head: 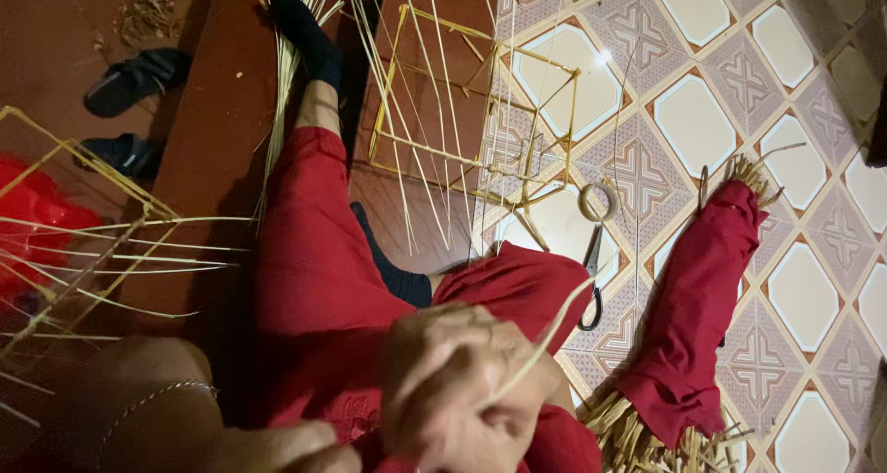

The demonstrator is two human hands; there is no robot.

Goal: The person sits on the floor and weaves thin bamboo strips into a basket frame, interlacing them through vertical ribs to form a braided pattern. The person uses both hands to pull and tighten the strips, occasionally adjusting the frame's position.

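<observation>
Head view: a thin, pale yellow bamboo strip (545, 339) curves up and to the right from the lower middle of the frame, above the red-trousered lap. The right hand (462, 390) is curled tight, fingers pinching the lower end of the strip. The left hand (277, 447), at the bottom edge with a thin bracelet (152, 399) on its wrist, is mostly cut off; whether it grips anything cannot be told. Scissors (593, 270) and a tape roll (598, 200) lie on the tiled floor (804, 288), beside a red cloth bundle of sticks (693, 316). A square bamboo frame (462, 103) stands upper centre.
</observation>
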